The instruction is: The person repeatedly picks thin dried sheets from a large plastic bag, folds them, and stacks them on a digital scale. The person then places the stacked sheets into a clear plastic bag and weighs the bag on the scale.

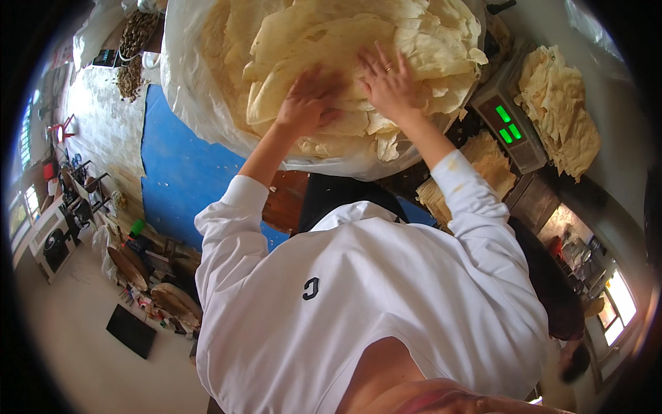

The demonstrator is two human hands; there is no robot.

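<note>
A wide heap of thin, pale yellow flatbread sheets (320, 31) lies in a large clear plastic bag (194, 98) in front of me. My left hand (310, 98) rests on the heap's near side, its fingers spread and blurred by motion. To its right, my right hand (388, 83) lies palm down on the sheets, fingers apart, with a ring on one finger. Neither hand shows anything held. Torn flaps and loose pieces (387, 146) hang along the heap's near right edge.
A scale (512, 124) with lit green digits stands right of the bag. Folded flatbread stacks (558, 114) lie beyond it and nearer me (483, 158). A blue surface (181, 165) and a wooden stool (284, 199) lie below left. A person in dark clothes (556, 290) is behind at right.
</note>
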